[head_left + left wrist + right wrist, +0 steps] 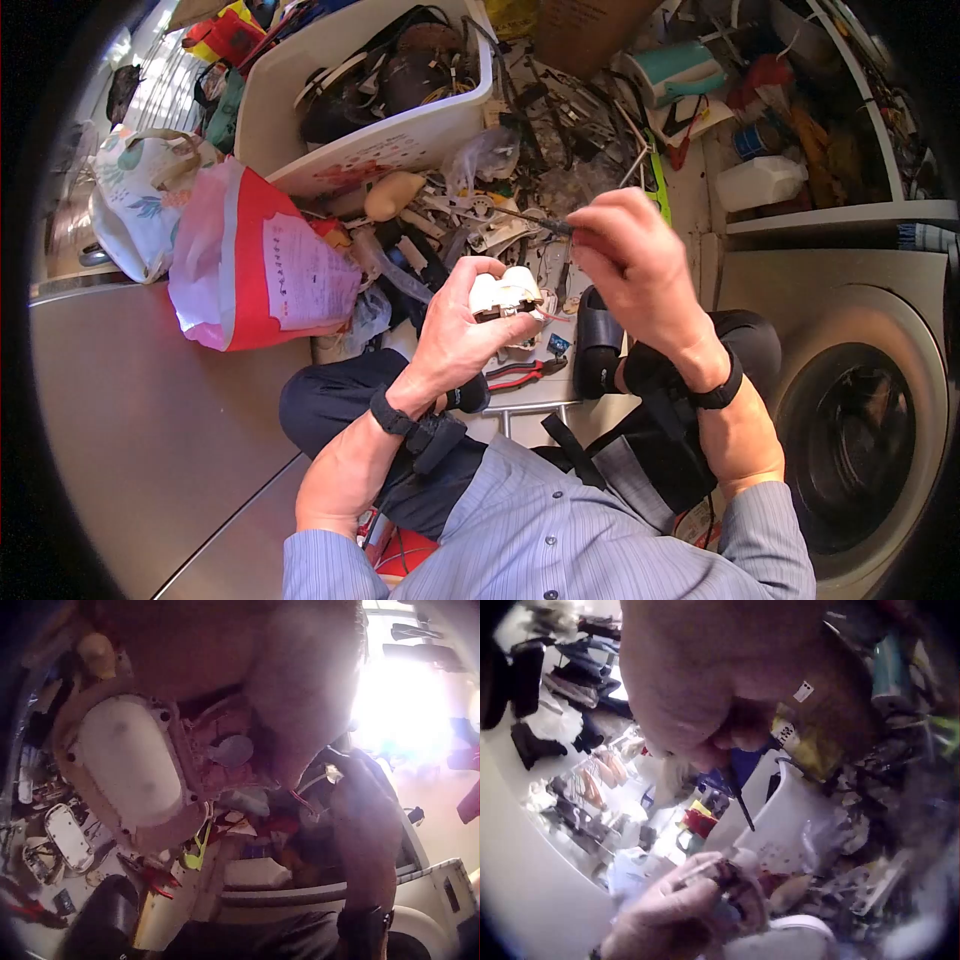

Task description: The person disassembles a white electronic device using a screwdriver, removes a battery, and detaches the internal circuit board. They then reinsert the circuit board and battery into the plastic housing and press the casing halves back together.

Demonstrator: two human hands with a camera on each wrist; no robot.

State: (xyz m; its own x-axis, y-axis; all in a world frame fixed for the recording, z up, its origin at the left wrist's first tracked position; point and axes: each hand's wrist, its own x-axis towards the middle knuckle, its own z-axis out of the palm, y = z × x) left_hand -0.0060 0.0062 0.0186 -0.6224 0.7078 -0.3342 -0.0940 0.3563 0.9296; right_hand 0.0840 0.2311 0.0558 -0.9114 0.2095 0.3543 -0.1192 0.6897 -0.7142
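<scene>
Left hand (450,327) holds a white housing (488,293), fingers curled round it, thumb along its 6 o'clock edge. Right hand (635,262), at 2 o'clock from the housing in the head view, pinches a slender dark tool (552,225), shaft running between 9 and 10 o'clock, tip apart from the housing. Red-handled pliers (545,367) lie at 5 o'clock; a white bin (380,150) stands at 11. Risk, judged: only the left hand braces the housing, so a hard push with the tool could roll it and send the tip into that hand. Thin reddish wires (553,317) trail at 4 o'clock; a snag could tear them. Any small part dropped could vanish among the scrap (565,130) at 1 o'clock. Views compared: left wrist resolves an oval cover (135,761) ringed by dark holes, with a grey oval piece (231,750) at its 3 o'clock; head view shows neither. Right wrist shows the shaft pointing to 5 o'clock. Tip shape: cannot tell.
</scene>
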